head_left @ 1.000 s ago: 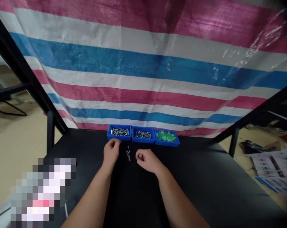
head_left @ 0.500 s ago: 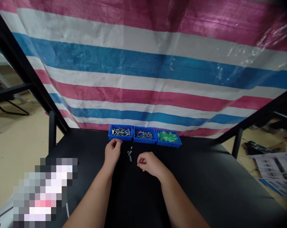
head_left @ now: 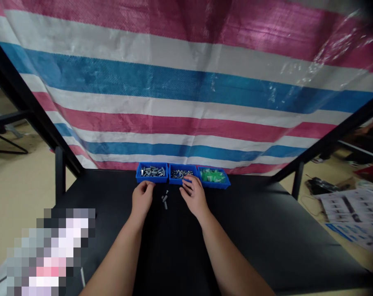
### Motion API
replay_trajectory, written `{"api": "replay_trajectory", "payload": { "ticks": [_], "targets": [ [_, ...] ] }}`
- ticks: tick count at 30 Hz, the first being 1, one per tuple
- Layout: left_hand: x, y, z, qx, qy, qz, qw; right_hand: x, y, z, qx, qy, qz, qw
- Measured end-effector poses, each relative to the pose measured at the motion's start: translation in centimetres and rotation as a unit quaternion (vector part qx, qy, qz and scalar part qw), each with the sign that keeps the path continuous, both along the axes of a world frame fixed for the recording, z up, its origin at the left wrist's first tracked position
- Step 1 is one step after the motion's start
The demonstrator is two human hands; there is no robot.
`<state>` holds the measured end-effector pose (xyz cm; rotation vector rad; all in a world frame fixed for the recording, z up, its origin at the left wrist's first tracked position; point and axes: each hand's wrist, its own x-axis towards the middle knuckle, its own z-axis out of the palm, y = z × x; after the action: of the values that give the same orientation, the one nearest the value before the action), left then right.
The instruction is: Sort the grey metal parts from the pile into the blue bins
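My left hand (head_left: 142, 200) hovers just in front of the left blue bin (head_left: 152, 179), thumb and forefinger pinched together; anything between them is too small to make out. That bin holds grey metal cylindrical pieces (head_left: 153, 170). Over the front rim of the middle blue bin (head_left: 175, 181) reaches my right hand (head_left: 195, 198), fingers apart and nothing visible in them. Small shiny screw-like parts (head_left: 177, 174) lie in this bin, partly hidden by the fingers. Between my hands, several loose metal pieces (head_left: 165, 200) rest on the black table (head_left: 174, 242).
A third blue bin (head_left: 221, 185) with green pieces (head_left: 212, 175) stands at the right of the row. Behind it hangs a striped plastic sheet (head_left: 186, 107) on a black frame (head_left: 60, 172). A pixelated object (head_left: 55, 255) is at the left edge.
My right hand has moved forward from the table to the middle bin, and its fingers have opened. My left hand keeps its pinch by the left bin. The view has shifted slightly.
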<state>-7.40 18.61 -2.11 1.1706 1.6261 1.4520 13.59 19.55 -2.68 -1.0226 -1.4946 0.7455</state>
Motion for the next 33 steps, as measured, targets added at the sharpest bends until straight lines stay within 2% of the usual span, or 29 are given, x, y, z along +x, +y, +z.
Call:
{"api": "replay_trajectory", "payload": {
  "ticks": [3,8,11,14,21,26,28,31,33],
  "targets": [
    [0.1,0.0,0.1,0.0,-0.004,-0.001,1.0,-0.2,-0.6,0.0,0.005,-0.111,0.031,0.993],
    [0.0,0.0,0.1,0.004,-0.001,-0.004,1.0,-1.6,-1.5,0.1,0.024,-0.268,0.114,0.956],
    [0.0,0.0,0.1,0.003,-0.004,-0.002,1.0,-2.2,-1.4,-0.2,0.015,-0.307,0.107,0.945],
    [0.0,0.0,0.1,0.003,-0.004,-0.009,1.0,-2.0,-1.4,0.0,0.003,-0.31,0.098,0.946],
    [0.1,-0.1,0.4,-0.002,-0.001,-0.004,1.0,-0.2,-2.6,1.7,-0.058,-0.295,0.156,0.941],
    [0.1,-0.1,0.6,-0.008,0.004,0.0,1.0,-0.3,-2.5,1.3,-0.051,-0.328,0.178,0.926],
    [0.1,-0.1,0.5,-0.005,0.004,0.001,1.0,-1.0,-2.0,1.1,-0.038,-0.293,0.153,0.943],
    [0.0,-0.1,0.3,0.004,-0.003,0.002,1.0,-2.3,-1.2,0.8,-0.004,-0.15,0.07,0.986],
    [0.0,0.0,0.2,0.008,-0.006,0.003,1.0,-2.7,-0.8,0.6,-0.009,-0.087,0.053,0.995]
  ]
}}
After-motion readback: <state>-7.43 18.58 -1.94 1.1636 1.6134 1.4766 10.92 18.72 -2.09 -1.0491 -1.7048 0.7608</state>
